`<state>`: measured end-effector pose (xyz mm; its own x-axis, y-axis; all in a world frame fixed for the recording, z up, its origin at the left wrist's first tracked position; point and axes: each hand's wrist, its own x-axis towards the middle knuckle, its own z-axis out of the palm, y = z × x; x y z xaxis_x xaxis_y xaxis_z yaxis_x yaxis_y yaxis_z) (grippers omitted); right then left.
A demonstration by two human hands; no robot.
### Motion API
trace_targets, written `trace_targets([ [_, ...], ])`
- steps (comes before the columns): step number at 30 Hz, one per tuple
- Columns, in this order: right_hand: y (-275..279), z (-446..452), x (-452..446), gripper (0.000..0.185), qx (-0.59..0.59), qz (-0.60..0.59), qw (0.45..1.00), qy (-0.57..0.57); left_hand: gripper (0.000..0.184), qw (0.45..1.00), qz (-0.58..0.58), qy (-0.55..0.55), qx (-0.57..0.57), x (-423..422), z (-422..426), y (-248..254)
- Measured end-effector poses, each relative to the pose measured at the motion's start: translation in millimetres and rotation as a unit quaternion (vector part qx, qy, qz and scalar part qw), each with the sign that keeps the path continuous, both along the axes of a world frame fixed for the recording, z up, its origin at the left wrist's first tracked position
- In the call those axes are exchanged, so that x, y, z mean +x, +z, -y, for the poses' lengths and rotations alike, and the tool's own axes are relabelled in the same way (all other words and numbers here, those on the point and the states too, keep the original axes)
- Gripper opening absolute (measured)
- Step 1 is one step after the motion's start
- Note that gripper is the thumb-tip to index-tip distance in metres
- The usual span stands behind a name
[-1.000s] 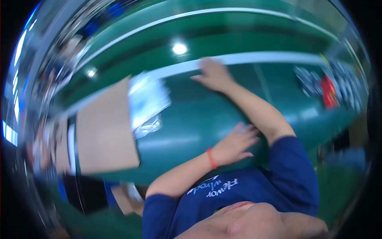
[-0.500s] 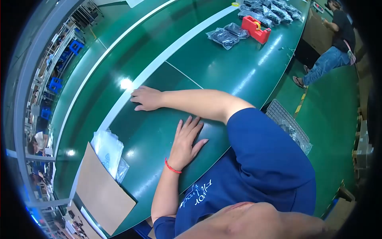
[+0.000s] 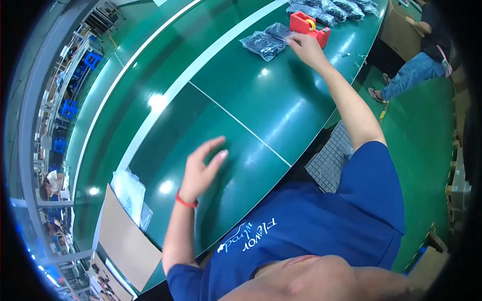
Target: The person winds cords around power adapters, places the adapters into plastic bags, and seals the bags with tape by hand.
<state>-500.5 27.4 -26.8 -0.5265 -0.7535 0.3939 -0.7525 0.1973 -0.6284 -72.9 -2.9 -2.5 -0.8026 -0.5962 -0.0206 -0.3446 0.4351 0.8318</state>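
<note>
My right hand (image 3: pixel 307 50) is stretched far across the green table (image 3: pixel 231 170), its fingertips pinched at the near edge of a clear plastic bag with dark contents (image 3: pixel 279 31). A second bag of the same kind (image 3: pixel 263 45) lies against it on the left. Just behind my right hand stands a red tape dispenser (image 3: pixel 317 36) with a yellow roll. My left hand (image 3: pixel 200 170), with a red cord bracelet (image 3: pixel 186 200) at the wrist, is raised above the tabletop. Its fingers are apart and it holds nothing.
Several more bagged dark items (image 3: pixel 334 10) are heaped at the far end. Clear plastic bags (image 3: pixel 129 193) and a cardboard sheet (image 3: pixel 128 238) lie at the left. A grey grid basket (image 3: pixel 331 155) sits beside the table's near edge. Another person (image 3: pixel 422 65) stands at the right by a large box.
My right hand has left the table's far edge and swung right to the bagged items. My left hand has lifted off the tabletop and moved left. The view has shifted slightly.
</note>
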Motion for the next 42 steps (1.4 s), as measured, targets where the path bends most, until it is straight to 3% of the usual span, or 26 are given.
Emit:
trace_targets([
  [2, -12.0, 1.4, -5.0, 0.027, 0.047, 0.012, 0.999, -0.022, 0.037, 0.995, -0.064, 0.041, 0.062, -47.5, 27.4, -0.4],
  [4, -21.4, 4.3, -8.5, 0.028, 0.033, 0.026, 0.999, -0.025, 0.038, 0.993, -0.083, 0.079, -0.039, -104.8, 56.0, -10.4],
  [6, -23.4, 10.4, -12.5, 0.029, 0.021, 0.034, 0.999, -0.028, 0.044, 0.921, -0.108, 0.026, -0.373, -161.3, 75.7, -11.9],
  [9, -26.5, 15.6, -14.8, 0.033, -0.001, 0.043, 0.999, -0.017, 0.056, 0.880, -0.110, -0.007, -0.462, -231.9, 94.3, -14.7],
  [11, -37.1, 23.0, -15.2, 0.034, -0.015, 0.048, 0.999, -0.014, 0.063, 0.960, -0.052, 0.163, -0.222, -269.3, 105.0, -28.9],
  [14, -40.7, 31.2, -14.2, 0.035, -0.044, 0.053, 0.998, -0.006, 0.065, 0.968, -0.020, 0.141, -0.207, -294.9, 108.7, -47.4],
  [18, -29.9, 38.6, -3.3, 0.036, 0.053, 0.169, 0.984, 0.020, 0.062, 0.986, -0.027, 0.084, -0.144, -297.7, 133.4, -66.3],
  [20, -29.4, 40.8, 8.3, 0.033, -0.043, 0.301, 0.950, 0.067, 0.061, 0.991, -0.039, 0.066, -0.111, -290.5, 137.2, -62.5],
  [22, -25.0, 42.2, 27.6, 0.031, -0.089, 0.364, 0.922, 0.095, 0.054, 0.967, -0.188, 0.068, 0.158, -275.8, 135.8, -53.6],
  [23, -20.7, 40.0, 43.1, 0.031, -0.113, 0.291, 0.944, 0.106, 0.051, 0.920, -0.258, 0.067, 0.287, -267.6, 133.4, -48.3],
  [25, -12.2, 36.0, 69.6, 0.031, -0.163, 0.141, 0.968, 0.128, 0.047, 0.902, -0.292, 0.062, 0.311, -253.1, 123.5, -41.0],
  [26, -9.9, 35.3, 78.0, 0.031, -0.164, 0.142, 0.967, 0.135, 0.044, 0.881, -0.326, 0.055, 0.338, -245.7, 117.9, -39.0],
  [29, -6.2, 34.1, 101.9, 0.030, -0.183, -0.105, 0.949, 0.233, 0.040, 0.836, -0.372, 0.050, 0.400, -215.0, 115.0, -34.8],
  [30, -2.5, 35.1, 103.3, 0.030, -0.184, -0.103, 0.947, 0.242, 0.039, 0.814, -0.382, 0.038, 0.436, -205.7, 116.2, -32.7],
  [31, 2.5, 34.2, 101.6, 0.029, -0.178, 0.014, 0.956, 0.235, 0.038, 0.790, -0.391, 0.024, 0.472, -198.1, 116.2, -30.5],
  [33, 7.7, 33.0, 101.1, 0.029, -0.151, 0.247, 0.935, 0.206, 0.038, 0.808, -0.373, 0.041, 0.454, -185.0, 110.8, -27.3],
  [36, 8.1, 40.3, 110.3, 0.028, -0.128, 0.270, 0.933, 0.199, 0.037, 0.843, -0.326, 0.060, 0.424, -175.1, 100.7, -29.8],
  [38, 5.7, 44.6, 109.9, 0.028, -0.119, 0.280, 0.933, 0.190, 0.034, 0.872, -0.342, 0.090, 0.339, -181.0, 90.6, -41.0],
  [39, -0.3, 46.7, 108.9, 0.028, -0.102, 0.347, 0.910, 0.201, 0.032, 0.883, -0.348, 0.105, 0.297, -183.2, 88.3, -44.8],
  [41, -10.3, 47.9, 106.3, 0.028, -0.065, 0.477, 0.849, 0.216, 0.032, 0.871, -0.347, 0.089, 0.337, -181.3, 92.4, -44.9],
  [42, -12.2, 46.7, 105.4, 0.028, -0.062, 0.479, 0.850, 0.212, 0.031, 0.858, -0.346, 0.074, 0.373, -179.2, 94.7, -44.0],
])
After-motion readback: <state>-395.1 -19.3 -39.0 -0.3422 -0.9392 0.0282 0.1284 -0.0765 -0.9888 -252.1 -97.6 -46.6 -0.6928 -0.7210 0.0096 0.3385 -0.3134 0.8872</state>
